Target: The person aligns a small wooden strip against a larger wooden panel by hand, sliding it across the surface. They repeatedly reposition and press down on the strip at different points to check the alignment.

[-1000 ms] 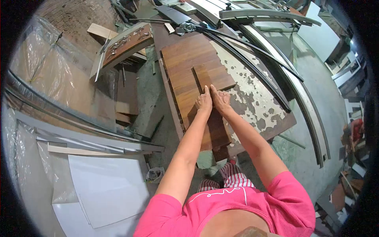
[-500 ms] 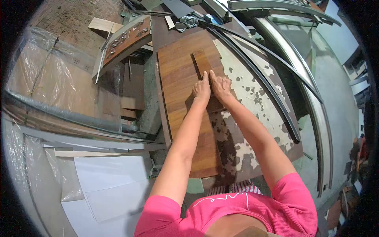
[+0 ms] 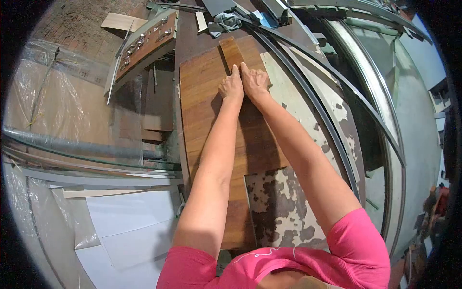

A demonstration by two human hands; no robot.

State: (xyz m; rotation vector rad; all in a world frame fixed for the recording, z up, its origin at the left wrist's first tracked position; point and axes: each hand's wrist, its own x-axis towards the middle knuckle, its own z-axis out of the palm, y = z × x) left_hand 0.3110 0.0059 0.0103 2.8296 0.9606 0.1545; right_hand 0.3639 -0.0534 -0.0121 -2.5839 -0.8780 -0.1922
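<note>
A short brown wooden strip (image 3: 232,52) lies lengthwise on a larger brown wood-grain panel (image 3: 199,79), its far end reaching the panel's far edge. My left hand (image 3: 232,89) is closed on the near part of the strip, from its left side. Beside it, my right hand (image 3: 255,83) grips the strip from the right with fingers curled. Both thumbs point forward, close together. The strip's near end is hidden under my hands. Beneath the panel is a worktop with peeling cream and brown patches (image 3: 279,207).
Long dark metal profiles (image 3: 308,82) run along the worktop's right side. A grey cloth (image 3: 226,23) lies at the far end. Left of the worktop are a board with metal fittings (image 3: 147,45), plastic-wrapped sheets (image 3: 77,91) and white boards (image 3: 134,216).
Both hands have pushed forward, away from me, with the wooden strip sliding along the panel to its far edge. The camera view has shifted slightly, and my arms reach farther out.
</note>
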